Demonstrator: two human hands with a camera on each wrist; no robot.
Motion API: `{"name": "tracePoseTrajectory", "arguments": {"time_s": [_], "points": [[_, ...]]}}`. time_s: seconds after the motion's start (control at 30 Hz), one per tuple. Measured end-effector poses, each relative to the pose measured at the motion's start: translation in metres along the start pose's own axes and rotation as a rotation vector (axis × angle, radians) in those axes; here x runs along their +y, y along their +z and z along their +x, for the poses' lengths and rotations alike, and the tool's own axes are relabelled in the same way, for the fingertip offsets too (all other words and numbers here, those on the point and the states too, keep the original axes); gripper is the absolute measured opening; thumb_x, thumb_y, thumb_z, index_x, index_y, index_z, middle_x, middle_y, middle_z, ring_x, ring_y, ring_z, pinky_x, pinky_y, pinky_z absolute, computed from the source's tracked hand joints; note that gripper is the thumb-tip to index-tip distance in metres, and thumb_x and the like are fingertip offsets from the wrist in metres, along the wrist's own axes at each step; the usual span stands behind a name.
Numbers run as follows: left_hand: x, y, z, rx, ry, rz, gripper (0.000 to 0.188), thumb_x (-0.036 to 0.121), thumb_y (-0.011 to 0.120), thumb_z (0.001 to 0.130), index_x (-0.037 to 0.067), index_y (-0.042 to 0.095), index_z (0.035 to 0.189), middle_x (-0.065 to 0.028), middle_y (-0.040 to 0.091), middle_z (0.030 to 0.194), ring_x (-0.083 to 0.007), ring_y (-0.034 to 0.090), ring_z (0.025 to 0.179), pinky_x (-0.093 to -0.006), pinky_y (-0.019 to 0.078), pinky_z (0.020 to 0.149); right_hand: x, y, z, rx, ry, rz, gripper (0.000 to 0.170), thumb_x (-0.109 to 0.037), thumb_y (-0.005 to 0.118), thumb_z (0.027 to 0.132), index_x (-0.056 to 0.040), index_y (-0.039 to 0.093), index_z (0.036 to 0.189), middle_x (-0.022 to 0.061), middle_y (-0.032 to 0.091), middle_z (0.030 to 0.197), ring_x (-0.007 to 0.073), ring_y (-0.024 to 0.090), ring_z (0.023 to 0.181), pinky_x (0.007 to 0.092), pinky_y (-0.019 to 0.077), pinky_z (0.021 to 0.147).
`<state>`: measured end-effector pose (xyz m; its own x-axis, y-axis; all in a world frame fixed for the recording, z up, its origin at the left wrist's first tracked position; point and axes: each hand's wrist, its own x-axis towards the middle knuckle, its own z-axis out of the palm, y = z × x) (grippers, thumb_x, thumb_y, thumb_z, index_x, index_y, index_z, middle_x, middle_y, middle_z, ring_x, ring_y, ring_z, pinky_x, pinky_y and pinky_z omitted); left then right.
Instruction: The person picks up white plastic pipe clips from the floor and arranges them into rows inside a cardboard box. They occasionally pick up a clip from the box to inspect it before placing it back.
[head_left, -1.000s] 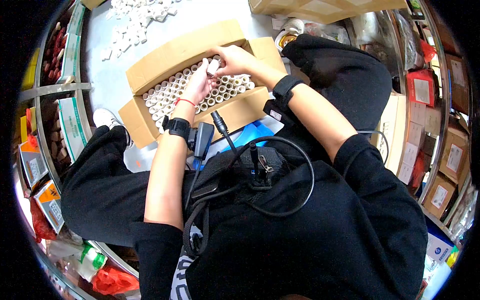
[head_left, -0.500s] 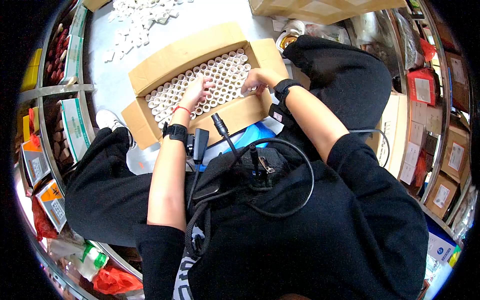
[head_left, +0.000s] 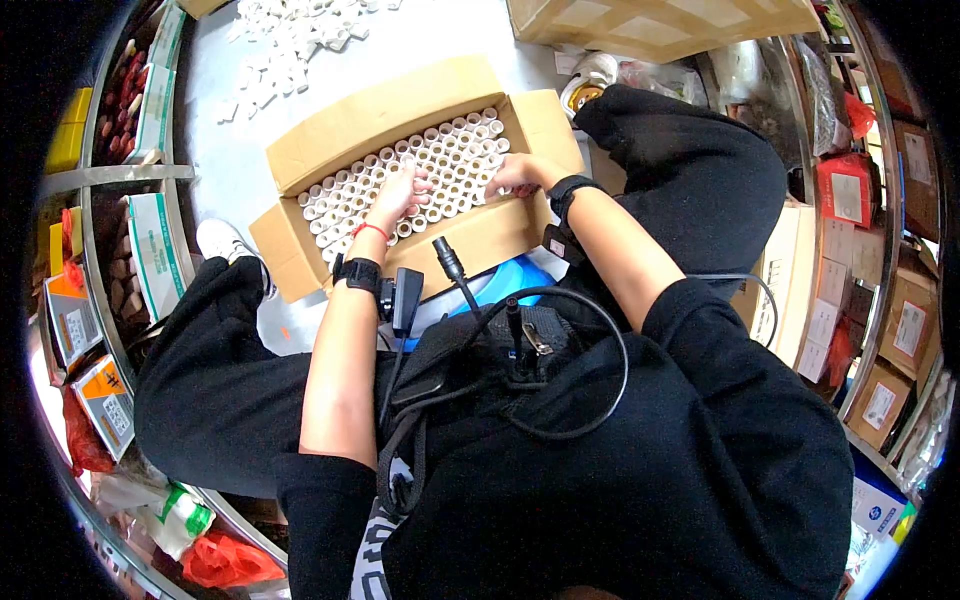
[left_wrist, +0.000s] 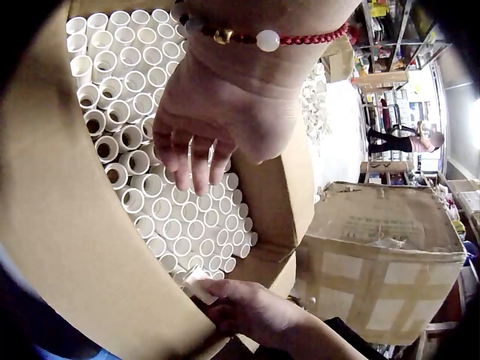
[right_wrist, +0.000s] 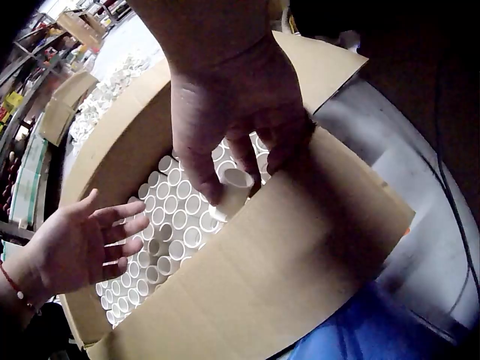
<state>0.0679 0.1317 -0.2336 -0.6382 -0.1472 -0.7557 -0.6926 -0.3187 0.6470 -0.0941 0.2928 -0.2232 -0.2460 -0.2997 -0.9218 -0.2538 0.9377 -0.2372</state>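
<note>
An open cardboard box [head_left: 375,105] holds rows of upright white tube fittings [head_left: 345,200]. In the right wrist view my right hand [right_wrist: 236,120] pinches one white fitting [right_wrist: 234,191] between thumb and fingers at the box's near right corner, beside the other fittings. The left wrist view shows that same fitting [left_wrist: 199,281] tilted in my right hand [left_wrist: 255,311]. My left hand [head_left: 400,190] hovers over the middle of the rows with its fingers loosely extended, holding nothing; the right wrist view shows its palm [right_wrist: 71,244] facing the fittings.
A pile of loose white pieces [head_left: 300,40] lies on the pale floor behind the box. A larger taped carton [head_left: 670,25] stands at the back right. Shelves with boxes [head_left: 845,190] line both sides. Black cables [head_left: 600,420] hang over the person's lap.
Both hands came apart from above the box: my right hand went down to its right end, my left hand stayed near the middle and no longer touches the piece.
</note>
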Motion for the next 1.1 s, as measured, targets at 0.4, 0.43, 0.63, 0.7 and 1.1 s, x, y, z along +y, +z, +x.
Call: {"name": "tracePoseTrajectory", "arguments": {"time_s": [0.4, 0.43, 0.63, 0.7, 1.1], "points": [[-0.005, -0.001, 0.001, 0.025, 0.012, 0.036, 0.050, 0.040, 0.022, 0.090, 0.003, 0.047, 0.113, -0.0076, 0.060, 0.099, -0.0071, 0.049, 0.059, -0.0169, 0.0360, 0.044, -0.010, -0.013, -0.009, 0.595, -0.375, -0.893, 0.013, -0.014, 0.062, 0.064, -0.0059, 0.063, 0.075, 0.0112, 0.062, 0.076, 0.0247, 0.062, 0.072, 0.0335, 0.0498, 0.063], [-0.005, -0.001, 0.001, 0.026, 0.021, 0.036, 0.050, 0.040, 0.022, 0.090, 0.003, 0.047, 0.113, -0.0076, 0.060, 0.098, -0.0070, 0.049, 0.059, -0.0167, 0.0358, 0.044, -0.010, -0.012, -0.010, 0.556, -0.404, -0.952, 0.012, -0.012, 0.060, 0.066, -0.0066, 0.063, 0.076, 0.0104, 0.062, 0.077, 0.0235, 0.062, 0.073, 0.0332, 0.0499, 0.063], [-0.013, -0.005, 0.005, 0.023, 0.027, 0.041, 0.048, 0.040, 0.023, 0.090, 0.004, 0.048, 0.111, -0.0061, 0.059, 0.096, -0.0066, 0.049, 0.060, -0.0182, 0.0365, 0.046, -0.005, 0.001, 0.007, 0.502, -0.399, -1.173, 0.011, -0.012, 0.057, 0.069, -0.0107, 0.064, 0.078, 0.0075, 0.062, 0.081, 0.0203, 0.062, 0.073, 0.0325, 0.0494, 0.060], [-0.015, -0.009, 0.011, -0.002, 0.007, 0.040, 0.047, 0.041, 0.024, 0.090, 0.006, 0.049, 0.111, -0.0028, 0.058, 0.094, -0.0054, 0.049, 0.062, -0.0185, 0.0363, 0.048, -0.007, -0.001, 0.005, 0.484, -0.373, -1.164, 0.012, -0.013, 0.059, 0.067, -0.0108, 0.063, 0.078, 0.0079, 0.062, 0.083, 0.0207, 0.062, 0.074, 0.0325, 0.0492, 0.061], [-0.010, -0.003, 0.003, 0.060, 0.032, 0.068, 0.050, 0.041, 0.024, 0.088, 0.003, 0.051, 0.107, -0.0049, 0.060, 0.092, -0.0079, 0.048, 0.059, -0.0205, 0.0379, 0.047, -0.008, 0.014, 0.008, 0.562, -0.371, -1.143, 0.010, -0.011, 0.057, 0.069, -0.0121, 0.065, 0.076, 0.0069, 0.063, 0.083, 0.0198, 0.061, 0.078, 0.0309, 0.0490, 0.062]]}}
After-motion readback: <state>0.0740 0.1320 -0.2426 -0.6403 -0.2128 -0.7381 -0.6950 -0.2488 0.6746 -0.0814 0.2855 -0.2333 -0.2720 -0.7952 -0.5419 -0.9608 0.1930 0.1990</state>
